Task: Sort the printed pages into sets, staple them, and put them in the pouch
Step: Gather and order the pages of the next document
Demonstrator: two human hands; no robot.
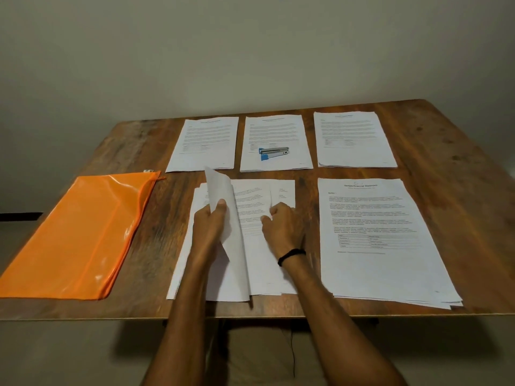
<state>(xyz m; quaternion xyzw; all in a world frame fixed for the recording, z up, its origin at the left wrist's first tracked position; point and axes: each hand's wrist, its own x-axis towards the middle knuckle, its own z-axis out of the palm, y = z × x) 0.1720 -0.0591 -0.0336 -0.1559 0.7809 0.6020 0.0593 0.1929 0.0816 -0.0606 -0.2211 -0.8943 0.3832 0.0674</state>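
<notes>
A loose pile of printed pages (259, 263) lies at the table's near middle. My left hand (210, 224) pinches one sheet (231, 232) and lifts it, curled upward, off the pile. My right hand (281, 224) presses on the pile with fingers curled over the pages. Another stack of pages (381, 263) lies to the right. Three page sets (204, 143) (276, 126) (354, 137) lie in a row at the back. A blue and silver stapler (273, 153) rests on the middle set. An orange zip pouch (75, 238) lies flat at the left.
The wooden table (451, 168) ends close to me at its front edge (83, 316). A plain wall stands behind it. A black band circles my right wrist (291, 255).
</notes>
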